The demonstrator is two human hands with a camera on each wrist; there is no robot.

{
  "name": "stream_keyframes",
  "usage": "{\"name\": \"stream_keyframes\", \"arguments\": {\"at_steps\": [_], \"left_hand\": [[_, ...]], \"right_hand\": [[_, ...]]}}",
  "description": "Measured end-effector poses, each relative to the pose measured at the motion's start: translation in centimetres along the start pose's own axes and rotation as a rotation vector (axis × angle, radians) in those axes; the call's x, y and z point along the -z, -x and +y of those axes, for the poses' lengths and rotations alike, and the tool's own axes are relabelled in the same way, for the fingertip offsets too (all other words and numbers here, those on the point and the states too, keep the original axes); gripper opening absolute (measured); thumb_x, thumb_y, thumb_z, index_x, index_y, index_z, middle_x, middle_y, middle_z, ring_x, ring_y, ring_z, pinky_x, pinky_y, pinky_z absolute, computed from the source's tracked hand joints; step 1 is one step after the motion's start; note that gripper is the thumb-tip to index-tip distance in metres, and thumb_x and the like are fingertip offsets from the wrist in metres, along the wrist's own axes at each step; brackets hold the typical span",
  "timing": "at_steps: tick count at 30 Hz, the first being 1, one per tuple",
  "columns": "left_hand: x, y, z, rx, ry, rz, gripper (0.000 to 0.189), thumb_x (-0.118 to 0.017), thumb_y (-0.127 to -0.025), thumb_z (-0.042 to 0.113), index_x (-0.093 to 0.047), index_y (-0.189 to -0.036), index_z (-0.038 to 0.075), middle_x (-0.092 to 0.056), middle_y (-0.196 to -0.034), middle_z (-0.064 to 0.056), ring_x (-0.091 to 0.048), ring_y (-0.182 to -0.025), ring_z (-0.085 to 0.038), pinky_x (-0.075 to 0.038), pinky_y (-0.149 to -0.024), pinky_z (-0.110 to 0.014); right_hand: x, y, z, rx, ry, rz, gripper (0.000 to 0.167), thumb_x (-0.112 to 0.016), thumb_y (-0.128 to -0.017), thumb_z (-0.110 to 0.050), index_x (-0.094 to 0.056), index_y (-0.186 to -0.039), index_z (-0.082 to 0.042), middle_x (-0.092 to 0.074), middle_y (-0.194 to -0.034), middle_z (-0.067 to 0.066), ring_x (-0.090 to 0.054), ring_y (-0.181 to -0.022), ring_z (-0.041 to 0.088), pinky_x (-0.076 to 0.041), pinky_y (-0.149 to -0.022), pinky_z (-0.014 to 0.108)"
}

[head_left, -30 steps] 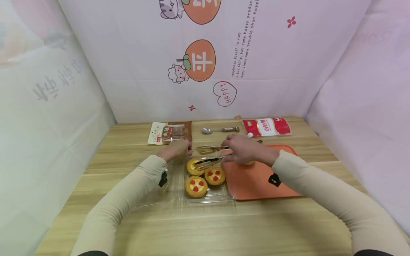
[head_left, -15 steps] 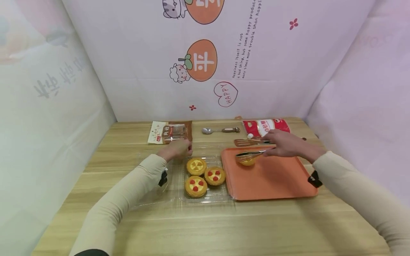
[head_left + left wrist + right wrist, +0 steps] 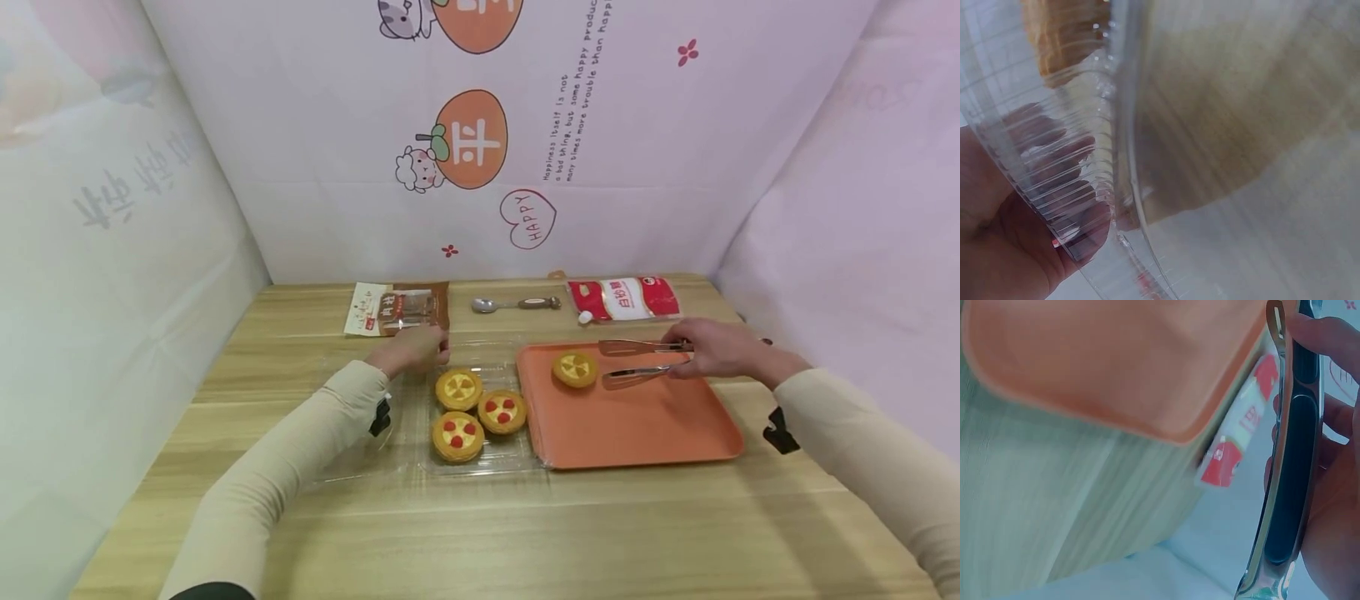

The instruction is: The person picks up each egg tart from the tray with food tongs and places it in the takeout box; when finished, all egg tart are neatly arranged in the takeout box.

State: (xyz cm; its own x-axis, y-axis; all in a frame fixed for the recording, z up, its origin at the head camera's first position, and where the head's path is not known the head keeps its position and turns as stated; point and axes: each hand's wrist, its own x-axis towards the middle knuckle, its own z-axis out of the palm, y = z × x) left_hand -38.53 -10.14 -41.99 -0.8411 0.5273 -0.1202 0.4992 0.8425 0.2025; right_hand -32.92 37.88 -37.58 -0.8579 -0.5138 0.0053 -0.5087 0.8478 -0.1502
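Note:
An egg tart (image 3: 574, 368) sits on the orange tray (image 3: 622, 433), near its upper left corner. Just to its right, my right hand (image 3: 716, 347) holds metal food tongs (image 3: 636, 375) whose two arms stand spread with nothing between them. The right wrist view shows fingers and thumb around the tongs' dark handle (image 3: 1294, 481). My left hand (image 3: 415, 350) grips the edge of a clear plastic box (image 3: 487, 469); in the left wrist view its fingers curl behind the ribbed wall (image 3: 1069, 181). Inside the box lie three tarts: one plain-topped (image 3: 459, 389), two with red pieces (image 3: 502, 412).
Along the back lie a brown-and-cream packet (image 3: 397, 309), a spoon (image 3: 516, 305) and a red-and-white pouch with a white cap (image 3: 622, 299). The box's clear lid (image 3: 352, 467) spreads left under my left forearm. Printed cloth walls (image 3: 337, 208) enclose the wooden table (image 3: 480, 542).
My right hand has carried the tongs right, from above the box, over the tart on the tray, to just right of it. The left hand stays at the box.

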Motion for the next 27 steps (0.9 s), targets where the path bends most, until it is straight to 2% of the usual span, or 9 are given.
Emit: {"name": "stream_keyframes", "arguments": {"at_steps": [10,18,27], "left_hand": [[0.2,-0.1,0.3,0.011,0.006,-0.004,0.01,-0.059,-0.092,0.017,-0.068,-0.09,0.012,-0.063,-0.08,-0.001,-0.058,-0.07,-0.016,-0.048,-0.066,-0.031],[0.3,0.1,0.6,0.018,-0.004,-0.007,0.011,-0.058,-0.092,0.017,-0.067,-0.088,0.013,-0.062,-0.078,0.0,-0.056,-0.07,-0.016,-0.046,-0.064,-0.031],[0.1,0.2,0.5,0.021,0.005,-0.022,0.012,-0.058,-0.093,0.018,-0.067,-0.09,0.012,-0.062,-0.078,0.0,-0.055,-0.069,-0.015,-0.045,-0.063,-0.029]], "right_hand": [[-1.4,-1.5,-1.6,0.059,-0.016,0.006,0.044,-0.082,-0.076,-0.029,-0.069,-0.11,-0.004,-0.065,-0.104,0.008,-0.06,-0.089,0.025,-0.05,-0.078,0.045],[-1.7,-1.2,-1.9,0.086,-0.039,0.033,0.038,-0.079,-0.08,-0.023,-0.069,-0.11,-0.003,-0.066,-0.106,0.01,-0.062,-0.089,0.026,-0.051,-0.078,0.046],[-1.5,-1.1,-2.7,0.09,-0.053,0.044,0.038,-0.078,-0.083,-0.026,-0.068,-0.111,-0.003,-0.066,-0.106,0.01,-0.062,-0.093,0.028,-0.05,-0.079,0.048]]}}
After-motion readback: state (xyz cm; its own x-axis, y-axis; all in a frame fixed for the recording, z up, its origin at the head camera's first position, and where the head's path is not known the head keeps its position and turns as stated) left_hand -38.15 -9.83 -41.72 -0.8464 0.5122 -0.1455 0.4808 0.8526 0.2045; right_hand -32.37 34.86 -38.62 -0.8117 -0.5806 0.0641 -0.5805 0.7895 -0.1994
